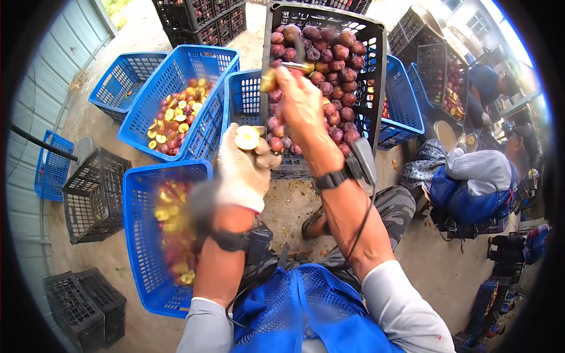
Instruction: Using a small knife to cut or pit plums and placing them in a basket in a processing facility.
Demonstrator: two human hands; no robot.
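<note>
Outdoor work yard, bare concrete ground [424,259] littered with scraps, corrugated wall along the left edge. Crates all round.

Left hand [246,167], in a pale work glove, closed around a halved fruit [247,138]. Cut face yellow, turned up and toward the camera, purple skin down in the palm. Fruit is round, so no clear long axis; the flat cut plane tilts slightly toward the near side.

Right hand [301,106], bare, raised farther out and a little right of the left hand. Fingers closed on a small metal tool [299,66]. Tool's long axis runs roughly left to right, its tip pointing right, in front of the black crate. A yellow bit [268,81] sits at the left end of this hand; cannot tell whether pit or tool handle. Dark wrist straps on both forearms, with a cable trailing down the right one.

Black crate [376,70], far centre, tipped up toward the viewer, full of whole purple fruit [338,76]. Blue crate [244,97] under and left of it. Far left, another blue crate [176,94] holds cut halves [176,117], yellow faces showing. Near left, a third blue crate [141,235] also with halves, blurred. Empty black crates [94,194] along the left side.

Right side: another person [477,176], seated low in a checked shirt and blue apron, well apart from both hands.
</note>
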